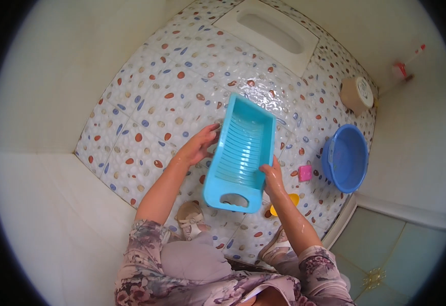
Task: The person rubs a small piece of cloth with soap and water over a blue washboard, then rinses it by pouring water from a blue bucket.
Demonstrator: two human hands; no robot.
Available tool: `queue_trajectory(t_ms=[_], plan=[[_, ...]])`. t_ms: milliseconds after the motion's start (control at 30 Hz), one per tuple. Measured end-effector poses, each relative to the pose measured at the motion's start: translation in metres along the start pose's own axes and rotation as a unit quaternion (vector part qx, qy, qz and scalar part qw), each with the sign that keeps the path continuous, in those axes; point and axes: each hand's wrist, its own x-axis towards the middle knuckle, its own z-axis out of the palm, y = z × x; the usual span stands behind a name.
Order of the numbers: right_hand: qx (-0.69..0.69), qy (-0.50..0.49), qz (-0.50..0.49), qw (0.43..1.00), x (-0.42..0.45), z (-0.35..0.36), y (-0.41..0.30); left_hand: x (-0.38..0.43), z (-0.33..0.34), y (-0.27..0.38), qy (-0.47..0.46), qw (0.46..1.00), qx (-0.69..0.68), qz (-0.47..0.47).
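Observation:
A turquoise plastic washboard tub with a ridged floor and a handle slot at its near end is held above the wet floor. My right hand grips its right rim, the thumb lying over the inside. At the tub's left side is my left hand, fingers apart and close to the outer wall; whether the fingertips touch it is hard to see. The tub looks bare inside, and both forearms look wet. Beneath my right forearm a yellow plastic piece, perhaps a scoop, is partly hidden. Right of that hand lies a pink block, possibly soap.
A blue plastic basin stands on the pebble-patterned tile floor at the right. Behind it is a tan bucket-like container. A squat toilet is set at the far end. A red-and-white brush hangs on the right wall.

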Motion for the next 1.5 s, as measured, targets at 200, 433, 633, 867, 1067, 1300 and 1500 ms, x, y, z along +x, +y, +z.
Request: queue_trajectory(t_ms=[200, 433, 633, 867, 1067, 1300, 1500], plan=[[0.103, 0.008, -0.032, 0.994, 0.011, 0.043, 0.027, -0.05, 0.029, 0.039, -0.01, 0.962, 0.273, 0.021], [0.232, -0.062, 0.007, 0.971, 0.015, 0.098, 0.054, -0.107, 0.106, 0.081, 0.239, 0.702, 0.669, 0.053], [0.524, -0.043, 0.22, 0.822, 0.06, 0.096, 0.032, -0.14, 0.143, 0.103, 0.25, 0.55, 0.797, 0.0], [0.543, -0.08, 0.178, 0.817, 0.119, 0.1, 0.053, -0.143, 0.22, 0.119, 0.15, 0.317, 0.937, 0.008], [0.156, -0.087, 0.049, 0.983, 0.145, 0.107, 0.056, -0.153, 0.243, 0.128, 0.087, 0.215, 0.967, 0.103], [0.015, -0.161, 0.041, 0.986, 0.184, 0.09, 0.063, -0.151, 0.246, 0.146, 0.139, 0.208, 0.966, 0.061], [-0.125, -0.042, -0.013, 0.991, 0.13, 0.076, 0.048, -0.133, 0.16, 0.166, 0.31, 0.368, 0.876, 0.012]])
